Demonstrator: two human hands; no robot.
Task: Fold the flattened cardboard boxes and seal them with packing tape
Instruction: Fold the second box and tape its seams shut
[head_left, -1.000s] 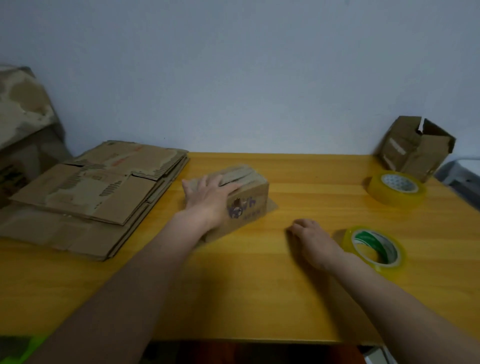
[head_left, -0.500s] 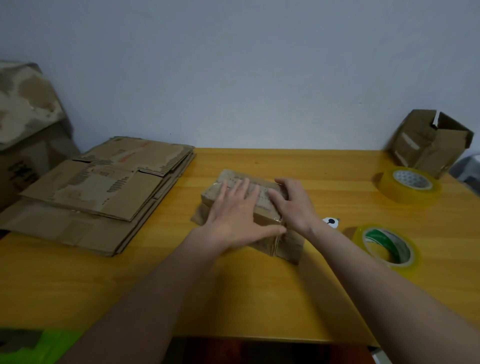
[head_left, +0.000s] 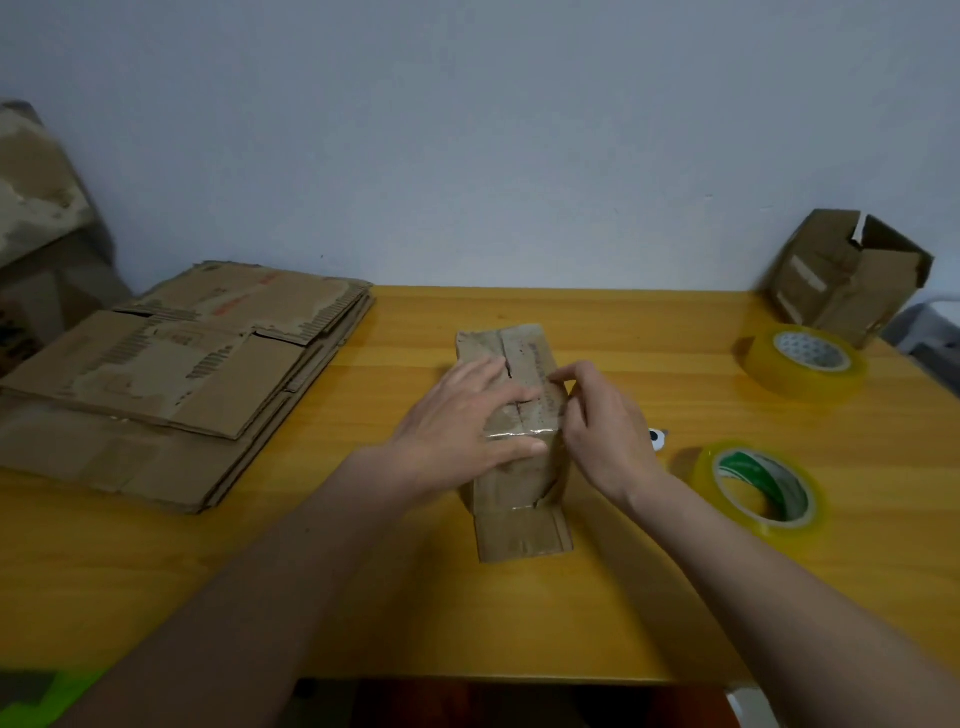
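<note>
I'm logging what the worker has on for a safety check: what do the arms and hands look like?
Both forearms are bare, with no sleeves in view. The left hand and right hand wear no gloves; no watch, ring or wristband shows.

The wooden tabletop (head_left: 623, 597) is a warm honey-yellow with faint grain. The small folded cardboard box (head_left: 511, 499) is dull brown with faded reddish print on top. The stack of flattened cardboard sheets (head_left: 171, 384) is brown with torn, paler patches. Two rolls of translucent yellow tape: the near roll (head_left: 759, 491) has a green-and-white core, the far roll (head_left: 805, 361) a pale speckled one.
</note>
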